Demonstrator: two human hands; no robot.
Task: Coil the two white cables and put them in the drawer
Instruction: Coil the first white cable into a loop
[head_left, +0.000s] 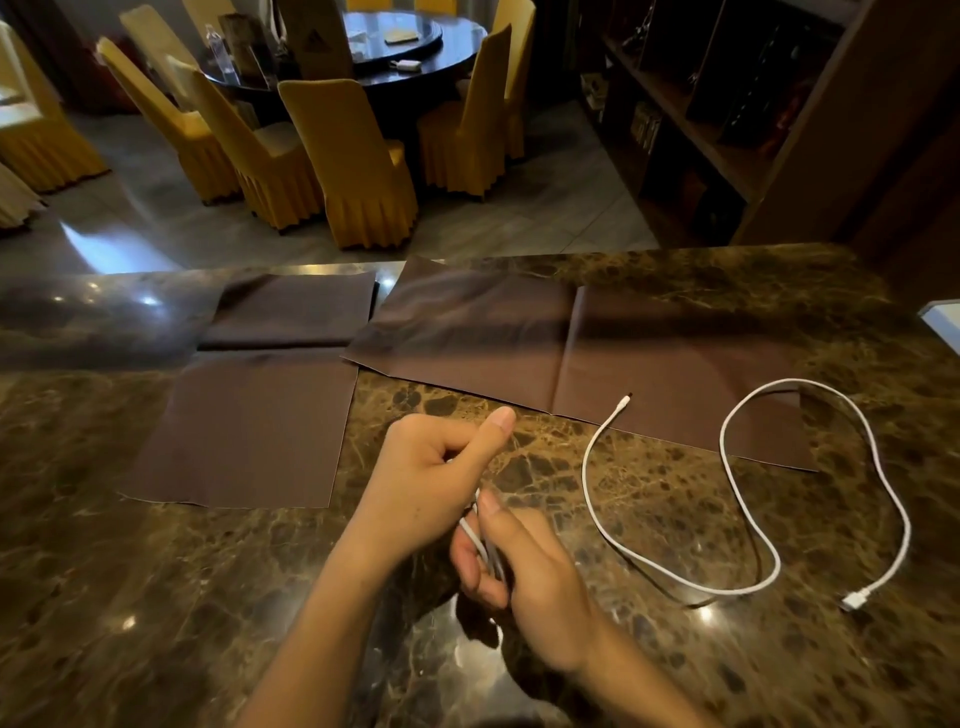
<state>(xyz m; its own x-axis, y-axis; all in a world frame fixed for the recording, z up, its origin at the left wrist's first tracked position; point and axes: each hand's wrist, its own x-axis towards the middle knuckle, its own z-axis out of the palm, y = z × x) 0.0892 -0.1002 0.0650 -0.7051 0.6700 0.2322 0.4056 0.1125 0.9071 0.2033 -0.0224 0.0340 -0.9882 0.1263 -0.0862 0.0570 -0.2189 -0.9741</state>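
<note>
One white cable (477, 540) is bunched between both hands above the marble counter; only a short stretch of it shows. My left hand (431, 483) is closed around its upper part, thumb raised. Just below, my right hand (519, 566) pinches the lower strands between thumb and fingers. The second white cable (743, 525) lies loose in a wide loop on the counter to the right, its small plug on the brown cloth and its larger plug (852, 601) near the right front. No drawer is in view.
Brown cloths (249, 431) lie flat on the marble counter (156, 597), one at left, one (571, 353) across the back. Beyond the counter edge stand yellow-covered chairs (353, 156) around a dark round table. Dark shelving (701, 104) rises at the right.
</note>
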